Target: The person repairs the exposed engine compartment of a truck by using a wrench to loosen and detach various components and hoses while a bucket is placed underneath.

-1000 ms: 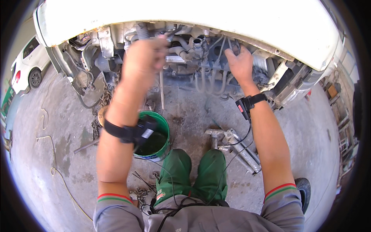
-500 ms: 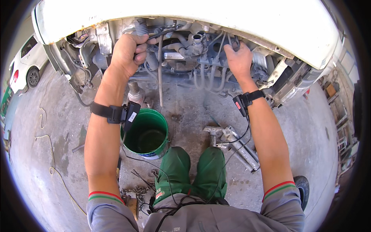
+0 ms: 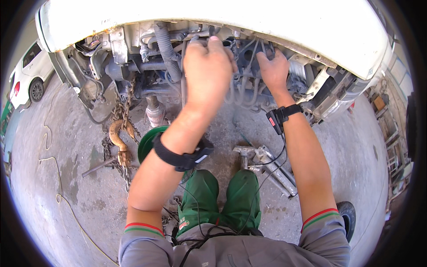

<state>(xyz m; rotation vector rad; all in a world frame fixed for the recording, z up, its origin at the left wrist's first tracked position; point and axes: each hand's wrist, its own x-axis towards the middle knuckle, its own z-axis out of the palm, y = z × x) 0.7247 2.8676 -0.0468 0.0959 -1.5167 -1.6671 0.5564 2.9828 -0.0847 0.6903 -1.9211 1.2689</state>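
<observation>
Under the raised white front panel [image 3: 213, 11] of a vehicle, both my arms reach into the exposed engine bay. My left hand [image 3: 208, 66] is among the pipes at the middle, blurred, its fingertips mostly hidden. Left of it hangs a grey corrugated hose [image 3: 167, 51]. Further right, my right hand [image 3: 273, 71] has thumb and fingers bent together beside thin upright lines [image 3: 254, 51]; what lies between them is hidden. Curved grey hoses [image 3: 244, 91] hang between the two hands, partly smeared in the picture.
A green bucket [image 3: 144, 147] stands below my left forearm. Beside it lie a rusty hook [image 3: 116, 133] with chains and a metal bar [image 3: 98, 166]. A metal jack-like tool [image 3: 269, 167] lies right of my knees. A yellowish cord [image 3: 71, 202] crosses the floor; a white car [image 3: 33, 71] stands far left.
My left hand has moved right, away from the corrugated hose and the dark line at its fingers, towards the middle pipes. The hook and chain now show. My right hand has barely moved.
</observation>
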